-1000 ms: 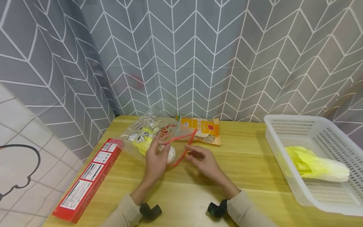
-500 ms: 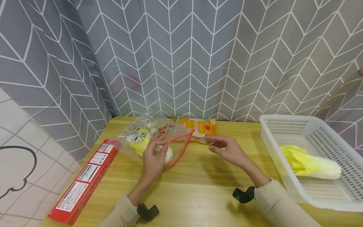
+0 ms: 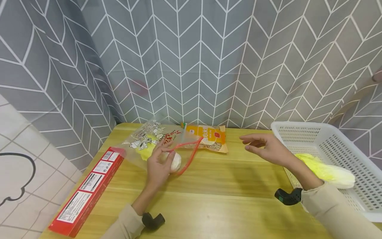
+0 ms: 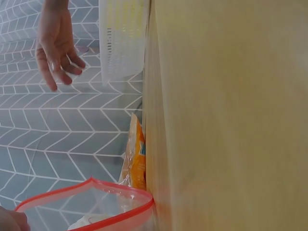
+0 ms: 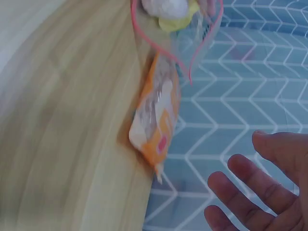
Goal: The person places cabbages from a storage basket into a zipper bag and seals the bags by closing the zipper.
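A clear zip bag (image 3: 143, 141) with a red rim (image 3: 191, 154) and cartoon print lies at the table's back left. A yellow-white cabbage piece (image 3: 175, 161) sits inside its mouth. My left hand (image 3: 165, 154) grips the bag at its mouth, beside the cabbage. In the left wrist view the red rim (image 4: 96, 192) stands open. My right hand (image 3: 253, 143) hovers open and empty above the table, between an orange snack packet (image 3: 210, 136) and the white basket (image 3: 301, 132). Its spread fingers (image 5: 245, 192) show in the right wrist view, above the packet (image 5: 156, 125).
Another cabbage piece (image 3: 328, 171) lies in the perforated basket at the right. A long red box (image 3: 88, 191) lies along the wooden table's (image 3: 223, 186) left edge. A grey patterned curtain (image 3: 203, 59) hangs right behind the table.
My right hand has let go of the bag's rim and moved right, toward the basket. The left hand keeps its hold on the bag.
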A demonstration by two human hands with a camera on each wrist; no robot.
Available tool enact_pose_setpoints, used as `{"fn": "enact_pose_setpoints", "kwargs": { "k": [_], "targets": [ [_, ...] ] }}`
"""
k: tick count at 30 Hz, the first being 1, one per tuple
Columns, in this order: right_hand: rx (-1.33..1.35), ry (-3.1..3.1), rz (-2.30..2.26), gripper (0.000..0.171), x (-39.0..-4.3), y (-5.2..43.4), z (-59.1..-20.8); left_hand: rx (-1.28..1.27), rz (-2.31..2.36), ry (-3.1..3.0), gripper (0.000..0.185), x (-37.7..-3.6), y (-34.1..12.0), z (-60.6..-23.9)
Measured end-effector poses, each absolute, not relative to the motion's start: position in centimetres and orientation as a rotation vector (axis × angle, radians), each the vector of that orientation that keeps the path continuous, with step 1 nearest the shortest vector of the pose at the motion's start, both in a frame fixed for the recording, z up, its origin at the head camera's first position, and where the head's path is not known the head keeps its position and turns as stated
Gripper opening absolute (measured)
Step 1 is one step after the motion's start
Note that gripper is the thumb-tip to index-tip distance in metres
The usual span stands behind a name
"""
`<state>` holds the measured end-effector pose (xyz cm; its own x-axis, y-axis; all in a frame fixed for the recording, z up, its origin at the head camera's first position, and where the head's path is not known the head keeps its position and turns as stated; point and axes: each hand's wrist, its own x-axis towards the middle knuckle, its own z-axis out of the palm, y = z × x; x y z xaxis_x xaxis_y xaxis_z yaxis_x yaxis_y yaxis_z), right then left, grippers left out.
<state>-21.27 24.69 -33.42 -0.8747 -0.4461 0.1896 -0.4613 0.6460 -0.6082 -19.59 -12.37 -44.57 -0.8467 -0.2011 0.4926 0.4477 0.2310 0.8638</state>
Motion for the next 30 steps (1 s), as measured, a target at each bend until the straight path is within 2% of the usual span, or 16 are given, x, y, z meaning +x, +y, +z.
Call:
{"fn": "enact_pose_setpoints", "kwargs": {
  "k": [17, 24, 30],
  "targets": [
    [0.483, -2.89, 0.826, 0.03, -20.9, 35.5, -32.3, -0.258, -1.621, -1.993, 0.005, -19.7, -13.0, -44.5],
    [0.481, -2.874, 0.818, 0.027, -20.8, 39.7, -32.9, -0.257, -1.615, -1.979, 0.006, -19.8, -13.1, -44.5],
    [0.433, -2.945, 0.745, 0.033, -20.5, 42.7, -33.7, -0.248, -1.609, -1.987, 0.005, -19.8, -13.1, -44.4]
  ]
}}
